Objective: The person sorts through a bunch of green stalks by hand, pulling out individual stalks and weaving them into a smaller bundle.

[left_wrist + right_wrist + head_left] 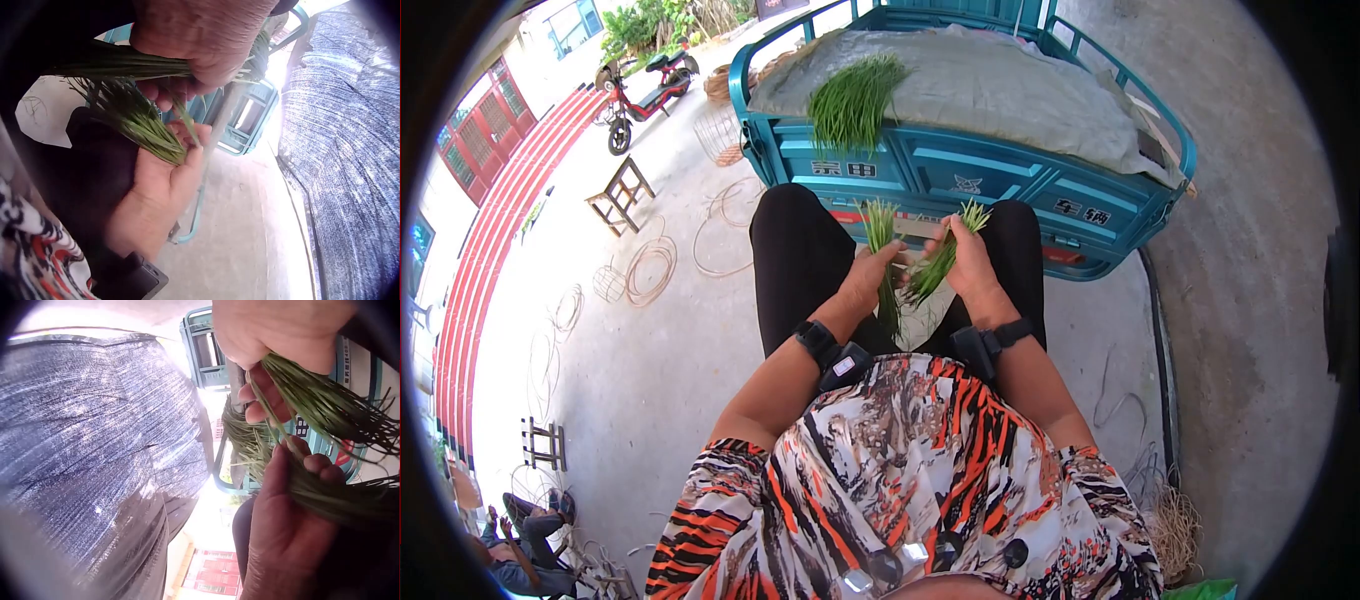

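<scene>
My left hand (866,277) grips a bunch of long, thin chives (879,222) between my knees, cut ends pointing forward. Another bunch of chives (932,276) is held in my right hand (971,264), close beside the first, its leaves hanging back towards my lap. In the right wrist view, a few single stalks (270,411) stretch between the two hands, with the fingertips of both close to them. The left wrist view shows the right hand's bunch (150,128) lying across the palm and fingers.
A larger heap of chives (855,100) lies on the grey cover (1000,95) of a teal cargo tricycle (990,170) just ahead. To the left are a wooden stool (622,195), loose wire coils (650,270) and a red scooter (645,95). Another person (530,550) sits at lower left.
</scene>
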### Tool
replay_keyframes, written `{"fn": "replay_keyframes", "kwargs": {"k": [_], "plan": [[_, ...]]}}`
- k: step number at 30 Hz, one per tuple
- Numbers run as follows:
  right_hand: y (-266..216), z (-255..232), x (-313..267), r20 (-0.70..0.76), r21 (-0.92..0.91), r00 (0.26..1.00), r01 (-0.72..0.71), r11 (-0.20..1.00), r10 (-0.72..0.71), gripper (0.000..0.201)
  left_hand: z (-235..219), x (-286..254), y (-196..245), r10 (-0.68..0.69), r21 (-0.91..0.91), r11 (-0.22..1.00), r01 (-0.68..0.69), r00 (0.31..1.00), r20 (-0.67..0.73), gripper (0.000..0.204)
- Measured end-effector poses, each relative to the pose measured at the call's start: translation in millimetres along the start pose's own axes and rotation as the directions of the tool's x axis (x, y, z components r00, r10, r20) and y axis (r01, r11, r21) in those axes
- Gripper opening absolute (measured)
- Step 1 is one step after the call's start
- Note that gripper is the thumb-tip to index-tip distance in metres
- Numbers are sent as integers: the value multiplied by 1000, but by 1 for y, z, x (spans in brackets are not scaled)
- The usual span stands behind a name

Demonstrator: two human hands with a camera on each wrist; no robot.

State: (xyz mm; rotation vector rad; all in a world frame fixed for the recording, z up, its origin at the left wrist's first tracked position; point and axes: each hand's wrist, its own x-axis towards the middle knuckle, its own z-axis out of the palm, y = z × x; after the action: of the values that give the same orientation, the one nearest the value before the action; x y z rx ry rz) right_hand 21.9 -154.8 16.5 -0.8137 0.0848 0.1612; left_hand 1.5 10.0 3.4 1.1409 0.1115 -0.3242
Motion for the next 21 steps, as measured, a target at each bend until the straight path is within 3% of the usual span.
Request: {"fn": "replay_keyframes", "kwargs": {"k": [2,5,8,14,17,21], "plan": [[2,-14,5,57,-24,998,-19,1000,20,22,-1,1,0,8,0,1000,-8,999,35,25],[-2,-3,-1,-17,-154,999,-30,988,28,22,2,-2,1,-9,-15,1000,10,1000,26,25],[-2,4,-5,49,-283,999,5,959,9,22,1,-1,0,17,3,1000,-18,999,43,25],[2,0,-4,196,-284,953,-168,944,229,25,3,-3,2,2,129,991,-20,991,134,26],[6,-3,1,143,-264,975,-128,956,170,24,3,-3,1,-4,107,994,-14,985,170,28],[4,3,0,-39,-255,994,87,963,-101,25,2,-4,1,-35,45,999,29,987,154,30]]}}
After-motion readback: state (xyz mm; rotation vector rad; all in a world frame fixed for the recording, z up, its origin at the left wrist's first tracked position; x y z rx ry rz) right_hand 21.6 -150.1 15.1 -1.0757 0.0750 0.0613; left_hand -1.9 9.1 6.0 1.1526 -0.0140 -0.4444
